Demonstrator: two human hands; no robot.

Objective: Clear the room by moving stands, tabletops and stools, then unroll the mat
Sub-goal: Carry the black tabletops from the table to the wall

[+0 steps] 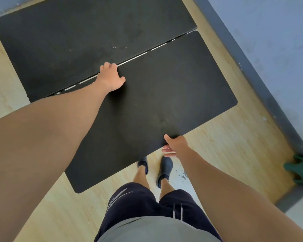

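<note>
The person holds a black tabletop by two opposite edges. The left hand is clamped on the far edge, with the fingers curled over it. The right hand pinches the near edge, thumb on top and fingers below. This tabletop is above the wooden floor, in front of the person's dark shoes. Just beyond it is a second black tabletop, perhaps a little lower. A green object stands near the wall.
</note>
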